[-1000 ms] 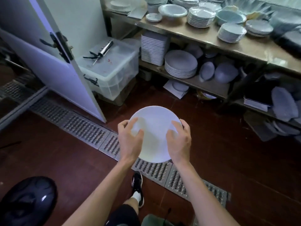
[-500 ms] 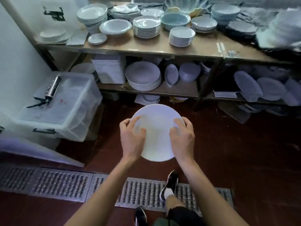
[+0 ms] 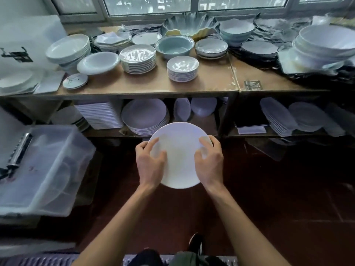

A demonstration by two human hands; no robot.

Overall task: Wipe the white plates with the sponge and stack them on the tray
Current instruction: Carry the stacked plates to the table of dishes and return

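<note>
White and round, the plate is held in the air in front of the person, over the dark red floor and just short of the wooden shelving. The left hand grasps its left edge, fingers curled over the rim and thumb on the face; the right hand grips the right edge the same way. On the shelf top stand stacks of white plates and a pale green bowl. A clear plastic bin sits at the left.
</note>
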